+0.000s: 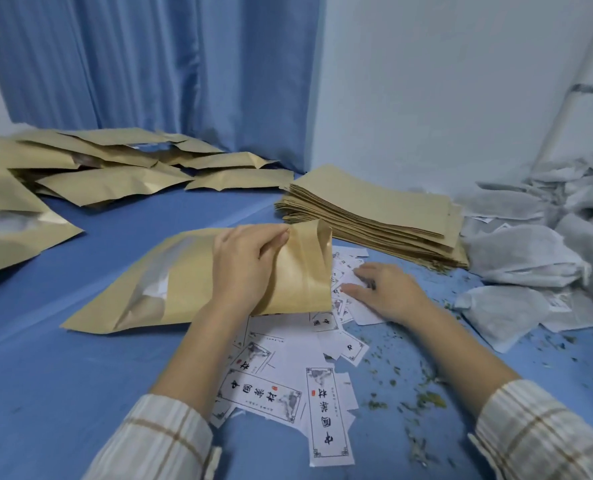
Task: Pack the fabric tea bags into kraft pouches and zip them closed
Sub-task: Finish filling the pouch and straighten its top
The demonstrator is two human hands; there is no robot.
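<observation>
Blue desk [80, 358], head view. Kraft pouch [184, 278] lies flat near the desk centre, window side up, something white visible through the window. Its mouth end is lifted and bent upward toward the right.

Left hand [243, 268]: grip holding the mouth end of the pouch, fingers curled over the upper flap, thumb on the near face.

Right hand [385, 292]: grip wide, fingers straight, flat on the loose printed labels [288, 382], just right of the pouch mouth. Holds nothing that I can see.

Labels are scattered from under the pouch toward the near edge; white slips with black characters.

Stack of flat empty pouches [374, 216] sits beyond the right hand, toward the far edge, squared up.

Pile of fabric tea bags [530, 251] occupies the far right corner and right edge, heaped, some overlapping.

Filled pouches [122, 168] lie spread along the far left edge; one more [14, 230] at the left edge, window up.

Green-brown tea crumbs [409, 393] are strewn over the desk near the right forearm.

Plaid sleeves [156, 441] on both arms. Blue curtain [149, 64] behind the far edge.
</observation>
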